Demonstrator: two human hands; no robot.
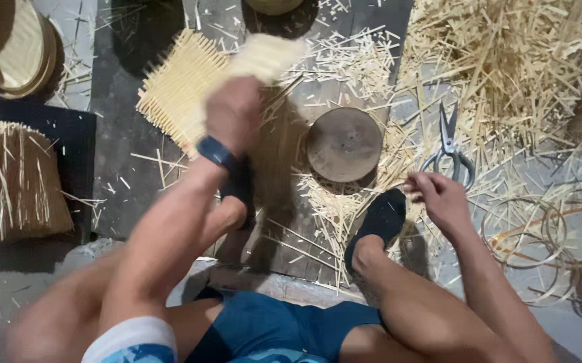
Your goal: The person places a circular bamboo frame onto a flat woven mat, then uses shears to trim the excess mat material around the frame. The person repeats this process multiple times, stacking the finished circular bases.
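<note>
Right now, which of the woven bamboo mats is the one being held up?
The blurred woven mat gripped in the left hand. The other woven mat lies flat on the floor beneath it, untouched.

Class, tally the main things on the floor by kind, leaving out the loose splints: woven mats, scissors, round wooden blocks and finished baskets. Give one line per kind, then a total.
Woven mats: 2, one on the floor, one in the left hand
Scissors: 1
Round wooden blocks: 1
Finished baskets: 1
Total: 5
</note>
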